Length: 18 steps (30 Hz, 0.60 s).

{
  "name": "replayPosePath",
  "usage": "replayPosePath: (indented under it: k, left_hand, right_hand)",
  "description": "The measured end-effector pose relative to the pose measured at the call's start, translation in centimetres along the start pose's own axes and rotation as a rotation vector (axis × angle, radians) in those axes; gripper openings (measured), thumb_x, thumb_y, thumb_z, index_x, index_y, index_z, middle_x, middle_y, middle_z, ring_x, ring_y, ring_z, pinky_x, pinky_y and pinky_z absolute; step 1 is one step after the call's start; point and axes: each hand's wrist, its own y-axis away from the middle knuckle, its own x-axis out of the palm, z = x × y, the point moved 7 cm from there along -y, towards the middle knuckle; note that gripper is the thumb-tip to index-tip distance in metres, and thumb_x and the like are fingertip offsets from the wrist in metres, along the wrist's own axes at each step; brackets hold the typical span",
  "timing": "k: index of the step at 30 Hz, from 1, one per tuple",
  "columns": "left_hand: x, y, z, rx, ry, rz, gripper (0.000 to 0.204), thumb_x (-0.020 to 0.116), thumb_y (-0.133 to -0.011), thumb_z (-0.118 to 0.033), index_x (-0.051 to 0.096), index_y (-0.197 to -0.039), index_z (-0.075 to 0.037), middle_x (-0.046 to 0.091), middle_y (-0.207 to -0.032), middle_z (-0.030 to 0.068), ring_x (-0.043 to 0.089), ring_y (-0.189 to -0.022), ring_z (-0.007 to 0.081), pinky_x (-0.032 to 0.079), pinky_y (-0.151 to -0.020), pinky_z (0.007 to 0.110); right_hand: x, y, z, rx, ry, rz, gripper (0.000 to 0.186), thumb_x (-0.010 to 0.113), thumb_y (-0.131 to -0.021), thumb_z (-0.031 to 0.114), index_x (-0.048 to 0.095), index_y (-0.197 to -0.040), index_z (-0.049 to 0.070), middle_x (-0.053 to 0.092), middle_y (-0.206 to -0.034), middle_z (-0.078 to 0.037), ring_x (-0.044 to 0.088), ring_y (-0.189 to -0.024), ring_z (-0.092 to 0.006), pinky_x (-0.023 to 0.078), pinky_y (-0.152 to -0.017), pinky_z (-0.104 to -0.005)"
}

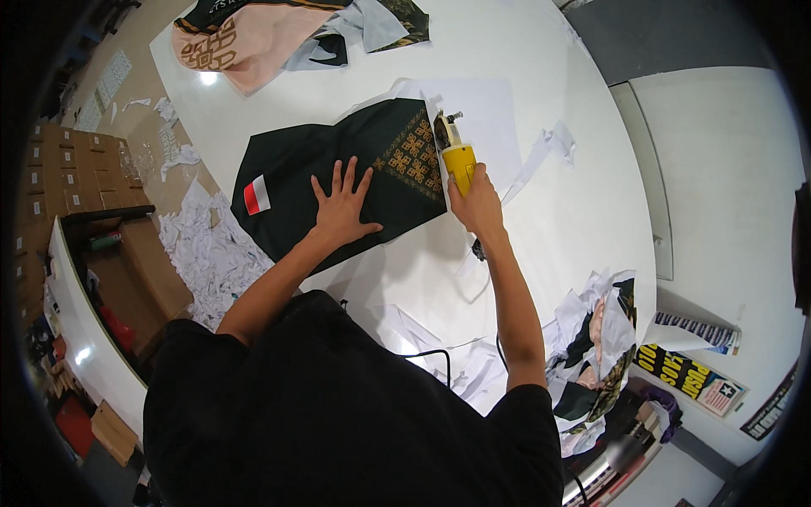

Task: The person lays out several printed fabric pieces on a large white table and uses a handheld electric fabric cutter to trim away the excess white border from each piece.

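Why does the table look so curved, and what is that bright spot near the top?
Head view: the fisheye lens bends the white table toward the dark rim; the bright spot is lamp glare; the centre is sharp, with the left hand flat on dark fabric and the right hand gripping a yellow cutter.

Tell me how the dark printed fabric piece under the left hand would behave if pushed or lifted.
The dark fabric piece would probably flop and drape when lifted: it lies thin and flat on the white table. It may well slide or bunch if pushed, since the left hand presses it flat while the right hand holds the yellow cutter at its edge.
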Motion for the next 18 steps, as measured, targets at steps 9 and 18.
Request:
replayPosePath:
  k: [9,18]
  left_hand:
    - [-0.2,0.0,0.0,0.013,0.030,-0.019,0.128,0.084,-0.068,-0.065,0.019,-0.167,-0.017,0.003,-0.173,0.0199,0.002,-0.158,0.0464,0.009,-0.110,0.085]
    - [-0.1,0.0,-0.1,0.008,0.014,-0.009,0.128,0.084,-0.068,-0.066,0.019,-0.167,-0.018,0.003,-0.173,0.0195,0.003,-0.158,0.0459,0.011,-0.110,0.084]
  right_hand:
    - [0.2,-4.2,1.3,0.021,0.029,0.030,0.048,0.063,-0.096,0.037,0.045,-0.119,-0.001,0.066,-0.106,-0.030,0.069,-0.094,-0.0506,0.056,-0.082,-0.0550]
    - [0.1,-9.3,3.4,-0.046,0.067,-0.029,0.051,0.064,-0.096,0.038,0.044,-0.117,-0.003,0.067,-0.101,-0.031,0.070,-0.090,-0.0490,0.058,-0.078,-0.0542]
